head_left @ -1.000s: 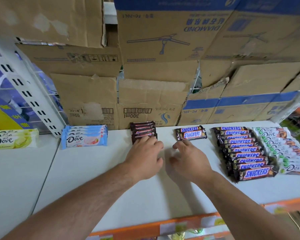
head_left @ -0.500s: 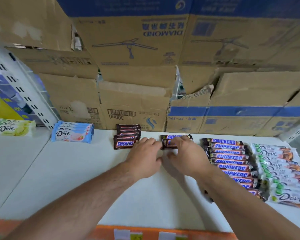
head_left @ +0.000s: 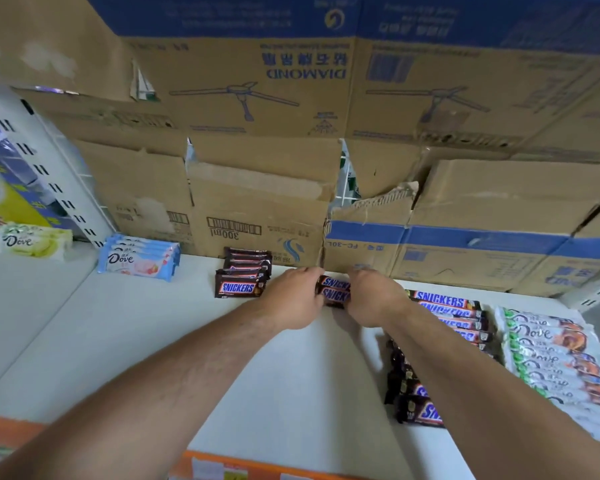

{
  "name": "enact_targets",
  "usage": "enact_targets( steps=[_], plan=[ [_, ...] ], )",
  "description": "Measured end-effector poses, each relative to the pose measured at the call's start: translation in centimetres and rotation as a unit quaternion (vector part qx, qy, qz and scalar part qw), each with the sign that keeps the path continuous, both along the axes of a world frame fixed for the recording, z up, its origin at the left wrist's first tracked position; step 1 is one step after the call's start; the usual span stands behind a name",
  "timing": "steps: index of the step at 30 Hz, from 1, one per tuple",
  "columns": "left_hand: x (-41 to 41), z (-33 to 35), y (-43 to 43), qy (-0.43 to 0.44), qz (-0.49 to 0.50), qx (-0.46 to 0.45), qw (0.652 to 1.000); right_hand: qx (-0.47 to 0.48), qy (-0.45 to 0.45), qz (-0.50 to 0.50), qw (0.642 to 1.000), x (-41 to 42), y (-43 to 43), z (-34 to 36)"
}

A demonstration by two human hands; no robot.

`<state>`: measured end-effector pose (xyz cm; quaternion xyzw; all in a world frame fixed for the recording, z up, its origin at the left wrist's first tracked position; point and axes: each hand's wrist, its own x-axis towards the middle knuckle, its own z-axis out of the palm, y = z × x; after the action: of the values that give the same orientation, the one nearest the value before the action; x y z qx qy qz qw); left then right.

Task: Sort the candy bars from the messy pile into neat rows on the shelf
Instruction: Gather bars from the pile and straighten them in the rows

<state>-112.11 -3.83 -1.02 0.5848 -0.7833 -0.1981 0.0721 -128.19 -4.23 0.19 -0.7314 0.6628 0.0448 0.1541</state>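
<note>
Two stacked Snickers bars [head_left: 334, 292] lie near the back of the white shelf [head_left: 153, 341]. My left hand [head_left: 293, 297] grips their left end and my right hand [head_left: 373, 296] grips their right end. A short row of small Snickers bars [head_left: 243, 277] sits just left of my left hand. A long row of Snickers bars [head_left: 447, 308] runs toward me on the right, partly hidden by my right forearm. Beside it lies a row of white Dove bars [head_left: 555, 358]. A stack of blue Dove bars [head_left: 139, 259] sits at the back left.
Cardboard boxes [head_left: 257, 216] form a wall behind the shelf. A green Dove bar [head_left: 32, 240] lies on the neighbouring shelf to the left, past a white slotted upright [head_left: 49, 174]. An orange price strip [head_left: 222, 469] edges the shelf front.
Both hands reached forward from the middle of the shelf and closed on the ends of the two Snickers bars near the back. The camera moved closer and tilted.
</note>
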Motion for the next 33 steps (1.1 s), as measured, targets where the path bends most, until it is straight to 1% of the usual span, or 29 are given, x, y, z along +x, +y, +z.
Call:
enact_targets(
  steps=[3,5,9,11,14,16,19,28,33],
  plan=[
    [-0.1,-0.2,-1.3,0.001,-0.018,0.035,0.999,0.011,0.012,-0.001,1.000,-0.2,-0.5,0.0],
    [0.0,-0.4,-1.7,0.008,-0.025,0.043,0.999,0.000,0.006,-0.004,1.000,-0.3,-0.3,0.0],
    [1.2,-0.8,-1.4,0.027,-0.026,-0.014,0.999,-0.081,-0.005,0.008,0.997,0.5,0.9,-0.3],
    [2.1,-0.9,-1.1,0.031,-0.024,-0.041,0.998,-0.103,-0.021,0.019,0.994,1.0,1.2,-0.4],
    [3.0,-0.8,-0.9,0.047,-0.043,-0.031,0.998,-0.094,-0.028,0.009,0.995,0.8,1.5,-0.4],
    [3.0,-0.7,-0.9,0.073,-0.038,-0.013,0.996,-0.085,-0.028,-0.004,0.996,0.2,1.6,-0.7],
    [2.6,-0.6,-0.8,0.102,-0.031,-0.007,0.994,-0.073,-0.064,-0.003,0.995,0.0,1.9,-1.0],
    [2.9,-1.0,-1.4,0.093,-0.006,0.007,0.996,-0.090,-0.100,-0.033,0.990,0.0,1.6,-1.2],
    [2.7,-0.2,-3.1,0.082,0.022,-0.040,0.996,-0.136,-0.123,-0.061,0.981,0.7,-0.4,-1.0]
  ],
)
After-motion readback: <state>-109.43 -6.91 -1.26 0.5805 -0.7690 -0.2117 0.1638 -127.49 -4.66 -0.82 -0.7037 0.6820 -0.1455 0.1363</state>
